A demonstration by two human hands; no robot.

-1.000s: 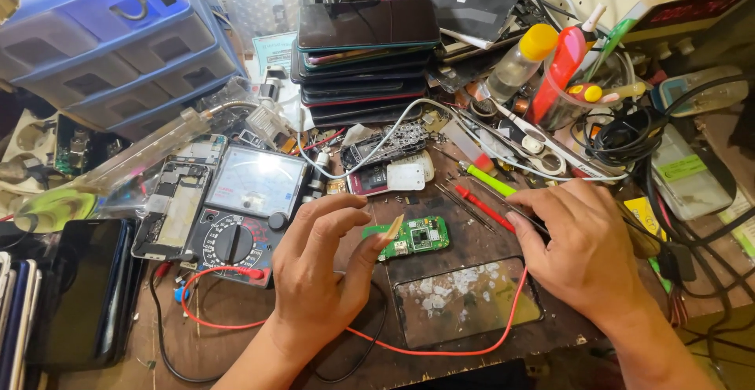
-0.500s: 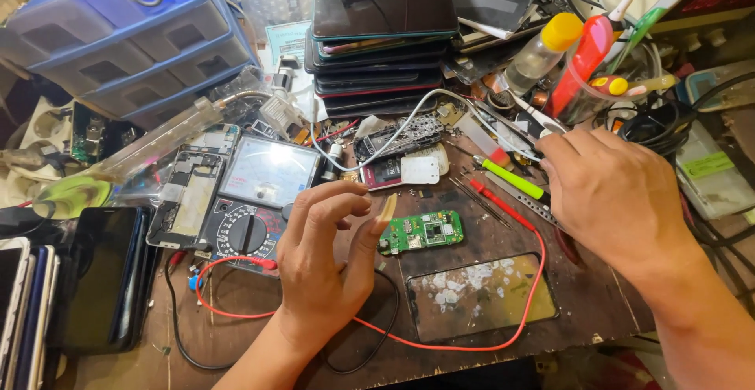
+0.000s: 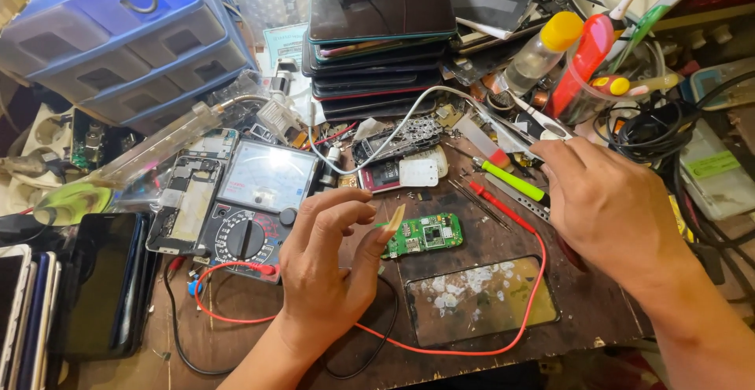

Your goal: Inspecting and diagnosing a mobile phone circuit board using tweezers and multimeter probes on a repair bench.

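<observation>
A small green circuit board [image 3: 425,235] lies on the brown work mat. My left hand [image 3: 330,272] hovers at its left edge with the fingers curled and apart, and the long thumbnail touches the board's corner. My right hand [image 3: 613,209] reaches to the back right. Its thumb and forefinger pinch the rear end of silver tweezers [image 3: 511,119], which lie across the clutter. A red probe [image 3: 503,209] with its red lead lies between the board and my right hand.
An analogue multimeter [image 3: 252,201] sits left of the board, next to an opened phone frame [image 3: 185,205]. A stack of phones [image 3: 377,44] stands behind, with blue drawers [image 3: 118,36] at the back left. Also here: a green-handled screwdriver [image 3: 511,182], a worn glass panel [image 3: 480,299], bottles [image 3: 550,52], and dark phones [image 3: 94,288] at left.
My right hand has moved up and back from beside the board to the tweezers. My left hand has drawn slightly left, and only the thumbnail stays at the board.
</observation>
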